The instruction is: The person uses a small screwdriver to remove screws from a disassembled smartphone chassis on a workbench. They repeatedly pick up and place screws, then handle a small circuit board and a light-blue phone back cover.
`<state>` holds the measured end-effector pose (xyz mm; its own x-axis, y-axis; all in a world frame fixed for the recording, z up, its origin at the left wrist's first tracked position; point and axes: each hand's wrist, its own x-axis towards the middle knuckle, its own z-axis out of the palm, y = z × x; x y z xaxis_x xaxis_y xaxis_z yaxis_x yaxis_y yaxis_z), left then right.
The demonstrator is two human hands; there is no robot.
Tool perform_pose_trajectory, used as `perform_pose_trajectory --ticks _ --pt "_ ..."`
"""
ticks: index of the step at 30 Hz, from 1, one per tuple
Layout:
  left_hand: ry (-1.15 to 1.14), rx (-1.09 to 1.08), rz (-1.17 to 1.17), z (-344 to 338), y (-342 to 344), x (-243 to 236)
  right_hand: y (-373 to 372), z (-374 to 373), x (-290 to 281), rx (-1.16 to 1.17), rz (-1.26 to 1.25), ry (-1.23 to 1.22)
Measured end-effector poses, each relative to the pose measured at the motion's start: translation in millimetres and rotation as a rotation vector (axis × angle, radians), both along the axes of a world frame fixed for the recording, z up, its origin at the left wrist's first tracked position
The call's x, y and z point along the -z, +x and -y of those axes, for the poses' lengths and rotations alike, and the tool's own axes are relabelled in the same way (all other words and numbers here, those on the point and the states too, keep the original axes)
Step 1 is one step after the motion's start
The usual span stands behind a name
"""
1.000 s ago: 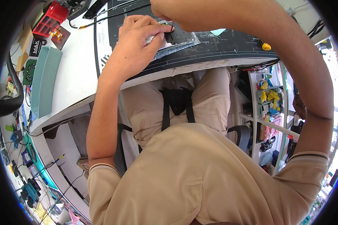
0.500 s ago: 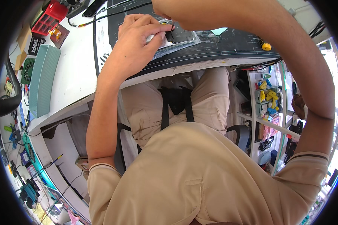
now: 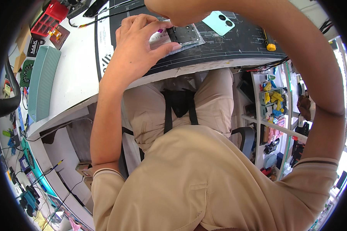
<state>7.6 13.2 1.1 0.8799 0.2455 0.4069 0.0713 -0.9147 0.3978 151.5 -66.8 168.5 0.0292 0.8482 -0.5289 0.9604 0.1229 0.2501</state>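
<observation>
A: Where's the phone (image 3: 187, 35)?
B: On the black mat (image 3: 231, 50), near the front edge of the desk (image 3: 75, 71). Shiny grey sheet (image 3: 199, 44) under it. Innards exposed: dark section on the right, white label (image 3: 159, 37) with a purple mark on the left.

A: Left hand (image 3: 140, 40)?
B: Over the phone's left end. Thumb and index spread well apart, thumb tip at the near edge, index reaching to the far side, close to the right hand (image 3: 179, 11). Other fingers bent, bunched together.

A: Pinching anything?
B: Thumb and index tips don't meet. Label shows in the gap between them.

A: And the right?
B: Curled above the phone's far side, cut off by the top of the view. Fingertips hidden, can't tell if they pinch something.

A: What's around?
B: Mint panel (image 3: 219, 24) with two dark camera rings, right of the phone and apart from it, partly covered by the right forearm. Yellow-ended tool (image 3: 271, 47) farther right on the mat. Black cable (image 3: 117, 18) beyond the left hand. Off left: teal tray (image 3: 44, 82), red rack (image 3: 50, 19). Below right: white shelf (image 3: 277, 128), yellow parts (image 3: 274, 96) above its board.
</observation>
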Motion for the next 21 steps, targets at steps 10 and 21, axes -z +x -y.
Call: perform_pose_trajectory --ticks 10,21 --pt "0.010 -0.003 -0.007 -2.2 -0.3 4.1 -2.0 -10.4 7.1 0.048 0.024 -0.038" --pt "0.005 0.005 -0.001 -3.6 2.5 6.2 0.6 -5.1 13.7 0.052 0.048 -0.001"
